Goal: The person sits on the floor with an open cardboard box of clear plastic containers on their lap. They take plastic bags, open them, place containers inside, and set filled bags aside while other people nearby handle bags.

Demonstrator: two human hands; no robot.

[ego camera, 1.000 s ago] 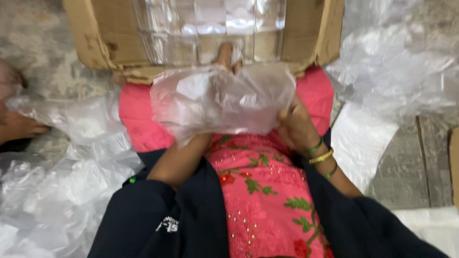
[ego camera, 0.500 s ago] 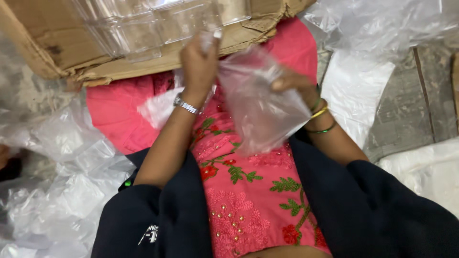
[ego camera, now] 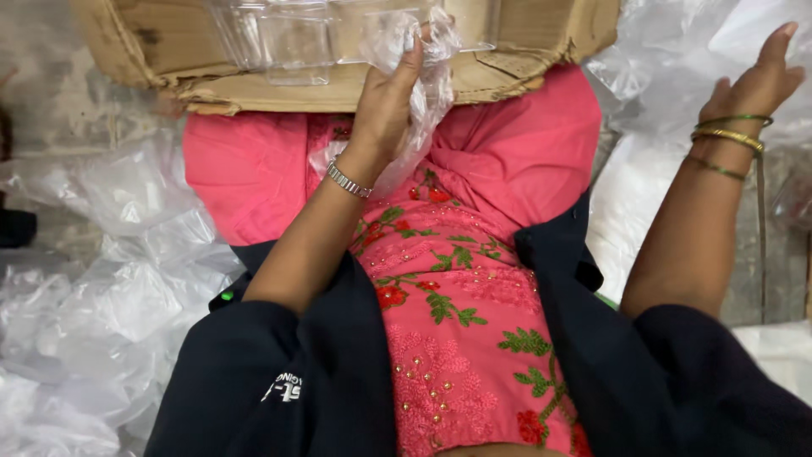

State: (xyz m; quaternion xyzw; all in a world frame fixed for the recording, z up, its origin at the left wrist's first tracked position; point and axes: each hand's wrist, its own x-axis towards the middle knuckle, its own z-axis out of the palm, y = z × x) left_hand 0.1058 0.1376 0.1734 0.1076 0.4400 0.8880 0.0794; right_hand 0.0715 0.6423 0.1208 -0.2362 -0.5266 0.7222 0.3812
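Released by the right hand (ego camera: 755, 83), the plastic bag (ego camera: 420, 101) stays in left fingers (ego camera: 404, 72).

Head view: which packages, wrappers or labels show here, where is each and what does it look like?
Cardboard box: top of frame, on the lap; brown, torn edge, open.
Clear plastic containers: inside the box; transparent, boxy.
Clear plastic bag: crumpled in the left hand at the box edge.
Loose plastic bags: heaped at frame left; clear and whitish.
White logo: on the dark left sleeve; small.
Right hand: raised, open, holding nothing.
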